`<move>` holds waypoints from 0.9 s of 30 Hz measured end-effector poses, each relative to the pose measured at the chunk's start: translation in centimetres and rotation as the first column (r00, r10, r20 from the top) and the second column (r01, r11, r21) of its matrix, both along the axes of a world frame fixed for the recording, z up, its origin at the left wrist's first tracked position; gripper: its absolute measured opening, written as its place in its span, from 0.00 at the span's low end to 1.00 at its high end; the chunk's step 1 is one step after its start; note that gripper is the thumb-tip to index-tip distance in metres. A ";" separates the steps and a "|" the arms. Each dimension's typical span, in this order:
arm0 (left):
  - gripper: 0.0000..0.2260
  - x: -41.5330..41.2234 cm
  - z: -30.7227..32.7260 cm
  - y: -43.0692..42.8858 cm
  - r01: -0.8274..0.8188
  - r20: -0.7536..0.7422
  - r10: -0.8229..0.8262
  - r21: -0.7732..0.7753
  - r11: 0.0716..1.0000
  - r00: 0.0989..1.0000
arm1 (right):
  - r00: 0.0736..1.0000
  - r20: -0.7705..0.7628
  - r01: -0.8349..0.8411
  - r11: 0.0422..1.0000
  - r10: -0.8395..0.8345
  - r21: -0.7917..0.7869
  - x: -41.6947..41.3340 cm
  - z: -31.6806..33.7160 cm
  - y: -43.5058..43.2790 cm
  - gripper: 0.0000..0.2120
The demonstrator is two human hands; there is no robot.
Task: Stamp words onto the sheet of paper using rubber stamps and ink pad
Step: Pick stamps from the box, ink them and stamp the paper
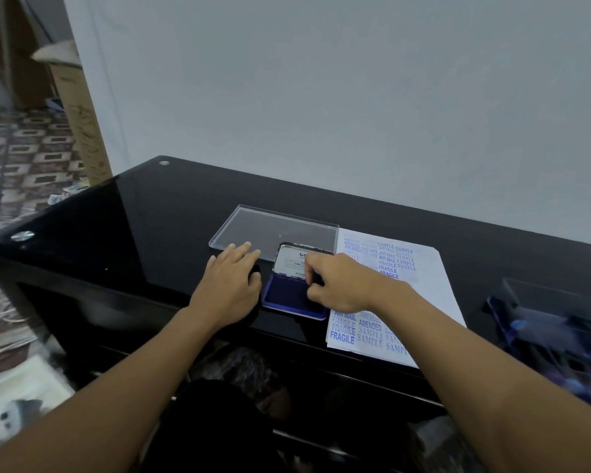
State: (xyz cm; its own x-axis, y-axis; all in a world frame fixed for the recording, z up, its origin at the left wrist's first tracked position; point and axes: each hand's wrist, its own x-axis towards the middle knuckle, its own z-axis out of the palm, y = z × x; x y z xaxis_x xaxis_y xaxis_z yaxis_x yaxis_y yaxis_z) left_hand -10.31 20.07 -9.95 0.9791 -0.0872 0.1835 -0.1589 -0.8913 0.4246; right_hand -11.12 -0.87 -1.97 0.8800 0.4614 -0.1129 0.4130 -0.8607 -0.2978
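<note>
Right hand [335,285]; stamp [319,279] on ink pad [284,297]

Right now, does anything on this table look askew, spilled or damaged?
No spill or damage shows. The near edge of the sheet of paper reaches, perhaps overhangs, the front edge of the table, and its stamped words crowd and overlap. The right grip holds a stamp on the ink pad.

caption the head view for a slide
Right hand pinches a stamp at the open ink pad beside the stamped sheet.
</note>
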 end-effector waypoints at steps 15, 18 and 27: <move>0.24 -0.1 -1.0 0.0 -0.021 0.023 0.019 0.089 0.996 1.000 | 0.988 0.140 0.069 0.997 -0.072 0.028 0.5 -2.1 0.8 0.06; 0.24 -0.1 -0.9 -0.1 -0.020 0.023 0.018 0.096 0.995 1.000 | 0.986 0.149 0.067 0.997 -0.072 0.038 0.5 -2.3 0.9 0.06; 0.23 0.0 -1.0 -0.2 -0.029 0.038 0.025 0.099 0.995 0.999 | 0.980 0.159 0.109 0.992 -0.118 0.060 0.5 -2.8 1.1 0.07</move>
